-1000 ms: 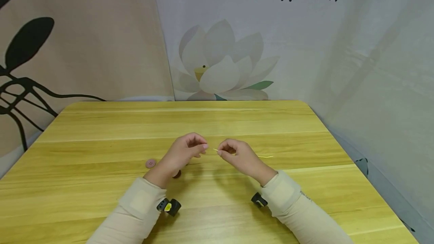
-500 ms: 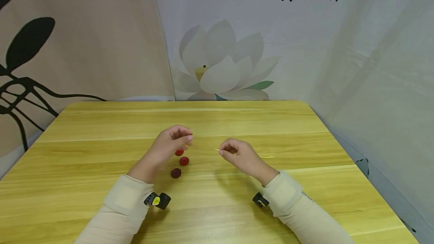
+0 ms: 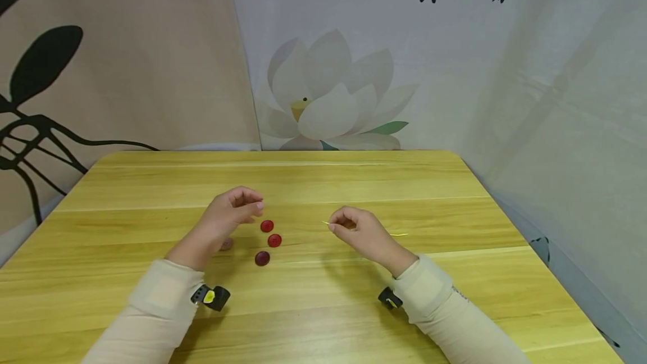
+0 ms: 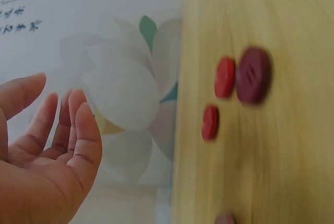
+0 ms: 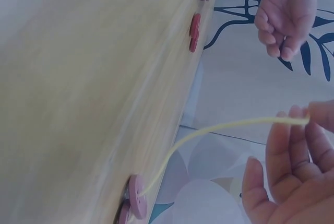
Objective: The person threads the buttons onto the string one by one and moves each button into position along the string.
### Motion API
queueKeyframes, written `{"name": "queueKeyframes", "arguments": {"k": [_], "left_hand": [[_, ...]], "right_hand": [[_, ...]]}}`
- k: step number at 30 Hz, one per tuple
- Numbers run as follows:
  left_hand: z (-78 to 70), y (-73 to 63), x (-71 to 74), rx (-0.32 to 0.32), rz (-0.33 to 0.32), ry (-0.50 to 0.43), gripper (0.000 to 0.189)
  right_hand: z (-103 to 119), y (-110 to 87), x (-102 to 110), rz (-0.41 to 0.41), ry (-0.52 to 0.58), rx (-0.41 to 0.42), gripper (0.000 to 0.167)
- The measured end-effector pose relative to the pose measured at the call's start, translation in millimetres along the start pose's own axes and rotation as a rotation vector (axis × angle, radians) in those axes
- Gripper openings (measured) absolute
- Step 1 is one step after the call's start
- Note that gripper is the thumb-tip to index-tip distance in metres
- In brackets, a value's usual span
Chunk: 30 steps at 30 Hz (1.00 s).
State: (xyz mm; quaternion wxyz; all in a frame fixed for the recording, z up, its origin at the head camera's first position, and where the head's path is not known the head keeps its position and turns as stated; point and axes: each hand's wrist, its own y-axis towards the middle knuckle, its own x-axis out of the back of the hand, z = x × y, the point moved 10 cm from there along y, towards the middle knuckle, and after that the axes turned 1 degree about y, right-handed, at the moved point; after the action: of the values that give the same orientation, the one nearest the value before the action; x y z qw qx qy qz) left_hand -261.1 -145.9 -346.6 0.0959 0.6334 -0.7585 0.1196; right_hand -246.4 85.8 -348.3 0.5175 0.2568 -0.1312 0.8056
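My right hand (image 3: 361, 235) pinches a yellow string (image 5: 224, 126) between thumb and fingertips, a short end poking out in the head view. In the right wrist view the string curves from the fingers down to a pink button (image 5: 136, 197) by the table, threaded through it. Another button (image 5: 124, 212) sits right beside that one. My left hand (image 3: 224, 215) holds nothing, its fingers loosely bent above the table. Near it lie two red buttons (image 3: 267, 226) and a dark maroon button (image 3: 262, 258). A dull pink button (image 3: 227, 244) is partly hidden by the left wrist.
The wooden table (image 3: 323, 308) ends at the back against a cloth backdrop (image 3: 505, 83) printed with a lotus. More string (image 3: 399, 235) shows to the right of the right hand. A small black camera (image 3: 214, 297) is strapped at the left wrist.
My left hand has moved left, away from the right hand, uncovering the red and maroon buttons and covering part of the pink one. The right hand stays nearly still with the string.
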Motion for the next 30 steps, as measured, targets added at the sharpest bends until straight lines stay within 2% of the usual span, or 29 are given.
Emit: {"name": "queueKeyframes", "arguments": {"k": [10, 20, 30], "left_hand": [[14.3, -1.3, 21.8, 0.011, 0.000, 0.114, 0.035], [24.7, -0.7, 34.7, 0.029, 0.001, 0.156, 0.038], [42.8, -0.2, 44.7, 0.083, 0.042, 0.219, 0.043]], "right_hand": [[-1, -1.1, 2, 0.004, 0.006, -0.011, 0.014], [-6, -0.2, 3, 0.009, 0.018, -0.026, 0.017], [-8, -0.2, 4, 0.003, 0.020, -0.041, 0.016]]}}
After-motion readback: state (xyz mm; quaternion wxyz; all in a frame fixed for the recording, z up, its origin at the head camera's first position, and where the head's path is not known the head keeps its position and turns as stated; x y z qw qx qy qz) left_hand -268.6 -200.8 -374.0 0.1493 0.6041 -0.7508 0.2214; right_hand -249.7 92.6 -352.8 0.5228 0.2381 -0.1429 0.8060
